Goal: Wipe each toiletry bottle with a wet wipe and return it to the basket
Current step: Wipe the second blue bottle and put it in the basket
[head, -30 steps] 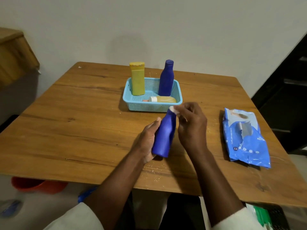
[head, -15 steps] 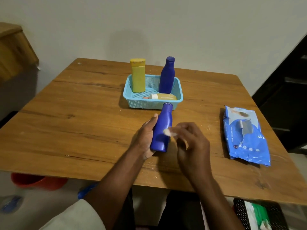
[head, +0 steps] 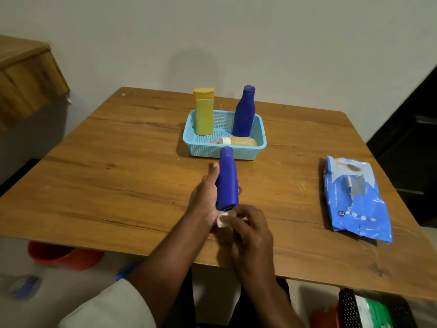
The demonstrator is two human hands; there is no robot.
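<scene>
My left hand (head: pixel 205 195) grips a dark blue bottle (head: pixel 227 179) tilted with its cap toward the basket, just above the table. My right hand (head: pixel 248 230) pinches a small white wet wipe (head: pixel 223 220) against the bottle's base. Behind them stands a light blue basket (head: pixel 260 147). Inside it a yellow bottle (head: pixel 203 112) and a second blue bottle (head: pixel 244 112) stand upright, and a small orange bottle (head: pixel 238 141) with a white cap lies along the front wall.
A blue pack of wet wipes (head: pixel 356 197) lies on the wooden table (head: pixel 118 176) at the right. A red bucket (head: pixel 61 255) sits on the floor below the left edge. A black basket (head: pixel 369 308) is at the bottom right.
My right hand with the wipe slid down the blue bottle from its cap to its base. My left hand kept its hold and the bottle shifted slightly.
</scene>
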